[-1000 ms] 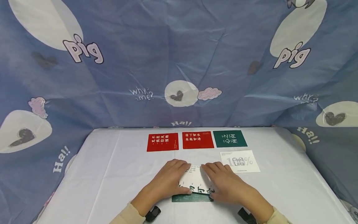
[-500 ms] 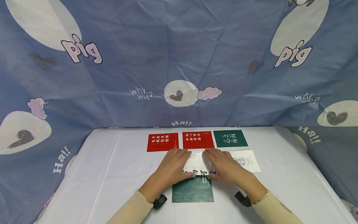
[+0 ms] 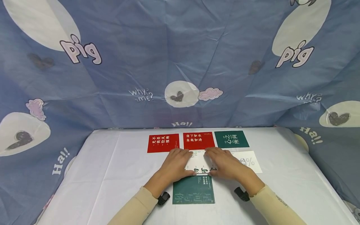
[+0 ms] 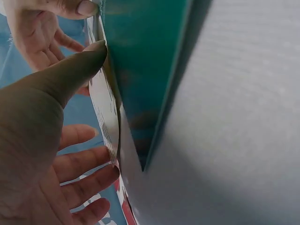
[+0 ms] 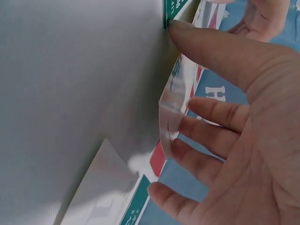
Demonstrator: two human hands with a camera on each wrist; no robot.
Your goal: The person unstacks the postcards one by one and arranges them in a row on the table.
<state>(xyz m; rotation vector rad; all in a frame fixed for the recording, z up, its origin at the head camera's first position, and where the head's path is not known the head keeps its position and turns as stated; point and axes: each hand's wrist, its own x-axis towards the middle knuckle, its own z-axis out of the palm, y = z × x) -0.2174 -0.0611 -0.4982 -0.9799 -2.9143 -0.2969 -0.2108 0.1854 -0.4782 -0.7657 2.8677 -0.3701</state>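
Observation:
A white card with dark brush-style characters lies between my hands, near the middle of the table. My left hand holds its left part, thumb at the near edge and fingers at the far one. On the right part, my right hand grips it the same way. Just nearer to me is a dark green card, flat on the cloth. The left wrist view shows my left thumb and fingers along the white card. In the right wrist view my right fingertips touch the card's bent-looking edge.
Two red cards, one at left and one in the middle, and a green card line up at the back. Behind my right hand a white "Good Luck" card is partly hidden. A white cloth covers the table.
Both hands have carried the white card away from me, toward the back row. The green card underneath has come into full view, and my right hand now covers part of the "Good Luck" card.

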